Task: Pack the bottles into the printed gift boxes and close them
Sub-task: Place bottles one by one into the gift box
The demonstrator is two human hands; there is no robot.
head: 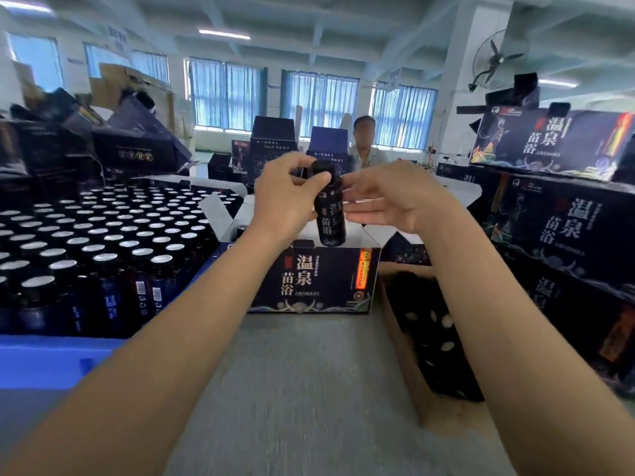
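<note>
A dark bottle (330, 211) with a black cap and gold print hangs upright over the open printed gift box (314, 281) at the table's middle. My left hand (287, 201) grips the bottle near its neck and cap, fingers curled round it. Just to the right, my right hand (388, 197) is spread with straight fingers, its fingertips touching the bottle's shoulder. The box flaps (220, 214) stand open, and another bottle's cap (241, 230) shows inside at the left.
A blue crate (51, 355) on the left holds several silver-capped bottles (103, 242). Stacked closed gift boxes (563, 214) stand at the right, a brown carton (405, 338) of dark caps beside them. More open boxes and a seated person (366, 146) are behind. Grey tabletop (309, 389) lies in front.
</note>
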